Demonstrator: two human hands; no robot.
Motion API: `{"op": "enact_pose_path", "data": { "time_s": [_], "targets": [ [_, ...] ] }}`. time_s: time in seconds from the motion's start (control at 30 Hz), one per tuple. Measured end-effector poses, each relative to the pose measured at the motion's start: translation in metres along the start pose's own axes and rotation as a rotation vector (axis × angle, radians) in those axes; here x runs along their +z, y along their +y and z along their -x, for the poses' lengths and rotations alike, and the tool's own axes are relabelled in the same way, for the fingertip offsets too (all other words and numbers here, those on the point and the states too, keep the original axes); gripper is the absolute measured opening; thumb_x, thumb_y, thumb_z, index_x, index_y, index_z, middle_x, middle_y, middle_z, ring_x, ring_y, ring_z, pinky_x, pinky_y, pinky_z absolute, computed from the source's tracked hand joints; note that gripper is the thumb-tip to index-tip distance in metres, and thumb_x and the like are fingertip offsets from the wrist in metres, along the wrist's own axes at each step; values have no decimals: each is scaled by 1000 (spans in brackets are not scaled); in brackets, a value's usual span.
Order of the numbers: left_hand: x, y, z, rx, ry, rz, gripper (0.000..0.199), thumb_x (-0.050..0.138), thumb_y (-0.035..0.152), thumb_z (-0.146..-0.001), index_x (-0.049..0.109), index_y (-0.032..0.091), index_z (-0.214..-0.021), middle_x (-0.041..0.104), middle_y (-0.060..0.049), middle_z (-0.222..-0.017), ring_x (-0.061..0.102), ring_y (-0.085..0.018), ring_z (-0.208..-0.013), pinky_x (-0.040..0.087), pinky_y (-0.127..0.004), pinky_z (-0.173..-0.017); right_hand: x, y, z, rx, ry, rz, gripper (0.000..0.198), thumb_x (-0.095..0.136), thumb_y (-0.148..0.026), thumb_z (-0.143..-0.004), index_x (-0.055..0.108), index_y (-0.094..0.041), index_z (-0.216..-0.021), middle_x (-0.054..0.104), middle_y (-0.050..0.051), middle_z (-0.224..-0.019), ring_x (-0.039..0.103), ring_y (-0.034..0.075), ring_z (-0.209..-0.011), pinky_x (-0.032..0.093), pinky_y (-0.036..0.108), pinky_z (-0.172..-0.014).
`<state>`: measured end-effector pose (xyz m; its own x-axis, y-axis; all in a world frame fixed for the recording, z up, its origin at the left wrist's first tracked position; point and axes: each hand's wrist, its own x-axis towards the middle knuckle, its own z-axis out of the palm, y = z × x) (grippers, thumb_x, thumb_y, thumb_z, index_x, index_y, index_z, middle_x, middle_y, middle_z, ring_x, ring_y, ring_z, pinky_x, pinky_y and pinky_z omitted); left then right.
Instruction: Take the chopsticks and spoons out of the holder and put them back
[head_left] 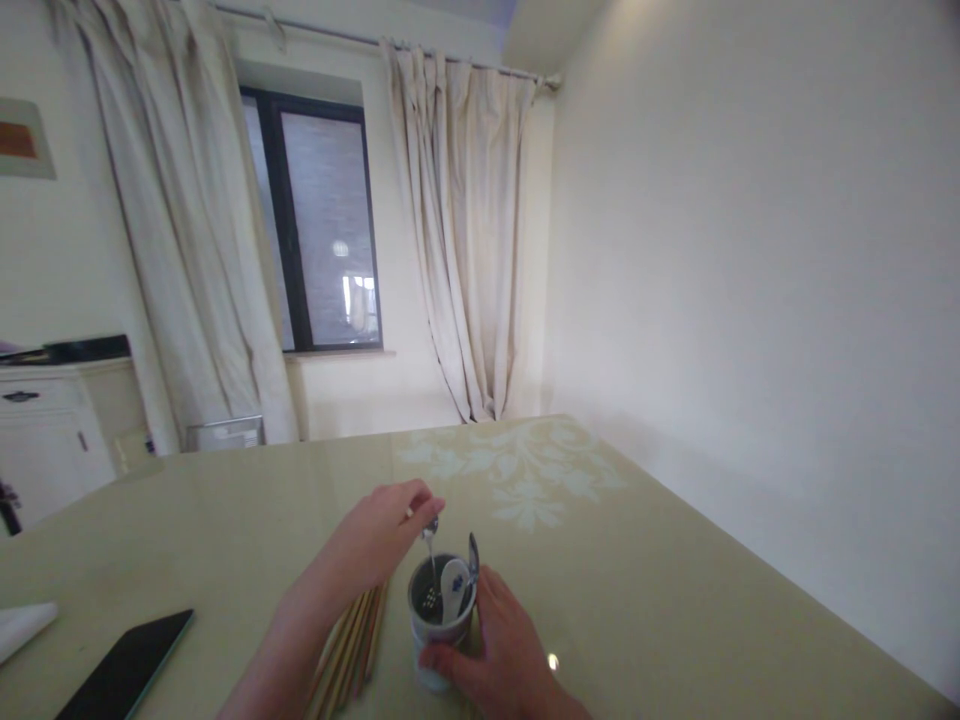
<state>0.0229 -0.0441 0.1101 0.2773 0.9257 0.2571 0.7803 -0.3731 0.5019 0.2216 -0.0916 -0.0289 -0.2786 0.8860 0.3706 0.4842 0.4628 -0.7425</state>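
Observation:
A round ceramic utensil holder (pixel 422 640) stands near the front of the table. My right hand (pixel 510 645) is wrapped around its right and front side, thumb low on the wall. Inside lean a white ceramic spoon (pixel 453 590) with a blue motif and a metal utensil (pixel 473 556) whose upper end sticks up at the right rim. My left hand (pixel 390 530) is above the left rim, its fingers pinching a slim metal utensil (pixel 430 530) with a blue-and-white end. Its thin stem points down into the holder, and its kind cannot be made out.
Several wooden chopsticks (pixel 351 645) lie left of the holder, partly under my left forearm. A dark flat phone-like device (pixel 127 670) and a white object (pixel 22 628) are at the table's left. The pale table (pixel 660 580) meets a wall at right; curtains hang behind.

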Motion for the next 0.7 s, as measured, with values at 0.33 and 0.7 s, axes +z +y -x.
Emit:
{"op": "enact_pose_path", "data": {
  "time_s": [0.33, 0.7],
  "targets": [
    [-33, -7, 3, 118, 299, 411, 21, 64, 43, -88, 72, 23, -91, 79, -3, -89, 74, -22, -86, 58, -33, -83, -8, -3, 2, 38, -51, -11, 49, 89, -45, -80, 72, -21, -119, 73, 10, -118, 65, 32, -111, 49, 41, -98],
    [-9, -107, -18, -271, 414, 551, 44, 76, 54, -67, 74, 17, -91, 79, -6, -84, 72, -21, -75, 58, -31, -69, -32, -5, -15, -233, 383, -54, 38, 59, -52, -104, 66, -21, -124, 65, 7, -100, 60, 21, -83, 52, 34, -77]
  ]
}}
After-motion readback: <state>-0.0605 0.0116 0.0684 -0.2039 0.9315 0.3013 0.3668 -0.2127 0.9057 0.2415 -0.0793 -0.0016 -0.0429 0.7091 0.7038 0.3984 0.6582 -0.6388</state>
